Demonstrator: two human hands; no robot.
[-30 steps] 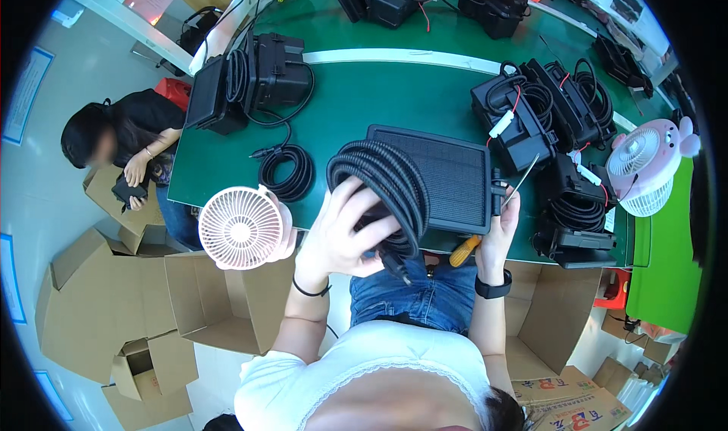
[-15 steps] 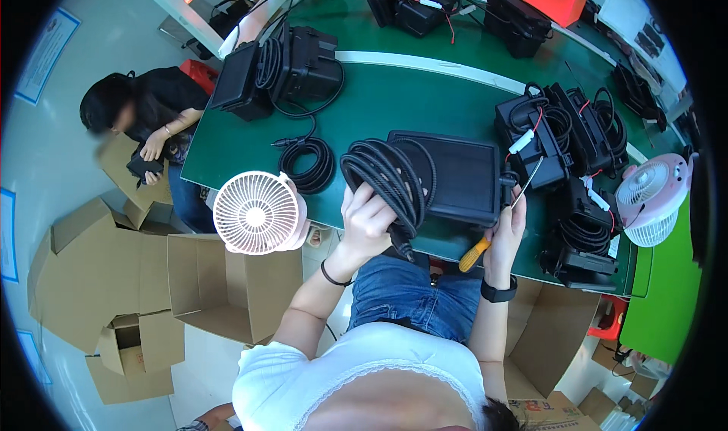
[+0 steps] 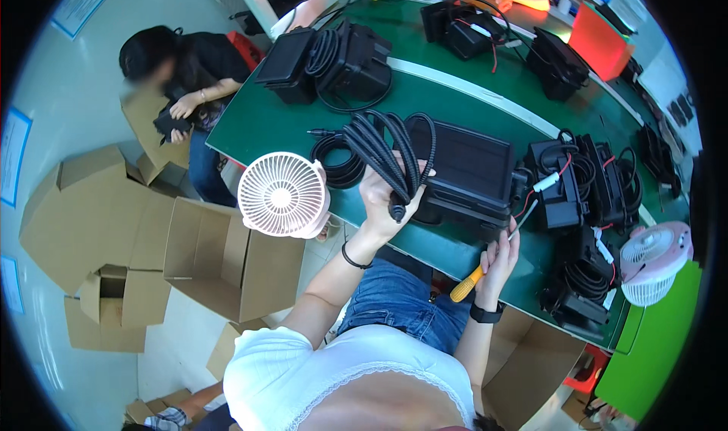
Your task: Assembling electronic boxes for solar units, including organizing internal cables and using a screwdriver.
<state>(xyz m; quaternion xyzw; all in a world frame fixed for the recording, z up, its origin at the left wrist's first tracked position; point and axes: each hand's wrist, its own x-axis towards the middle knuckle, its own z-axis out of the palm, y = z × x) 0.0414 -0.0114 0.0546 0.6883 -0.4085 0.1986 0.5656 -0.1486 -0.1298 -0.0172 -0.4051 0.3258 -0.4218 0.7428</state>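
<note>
Our left hand [image 3: 383, 200] held the cable coil [image 3: 383, 154] raised beside the black panel [image 3: 466, 169] on the table [image 3: 265, 124]; our right hand [image 3: 499, 260] gripped a screwdriver [image 3: 485, 264]. Probably next move needed careful placing of the coil.

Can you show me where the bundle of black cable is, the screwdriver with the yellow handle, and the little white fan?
Bundle of black cable [image 3: 383, 152], head view: on the looped strands above the left hand.
Screwdriver [image 3: 466, 285], head view: on its yellow handle.
White fan [image 3: 281, 194], head view: on the grille's centre.
</note>
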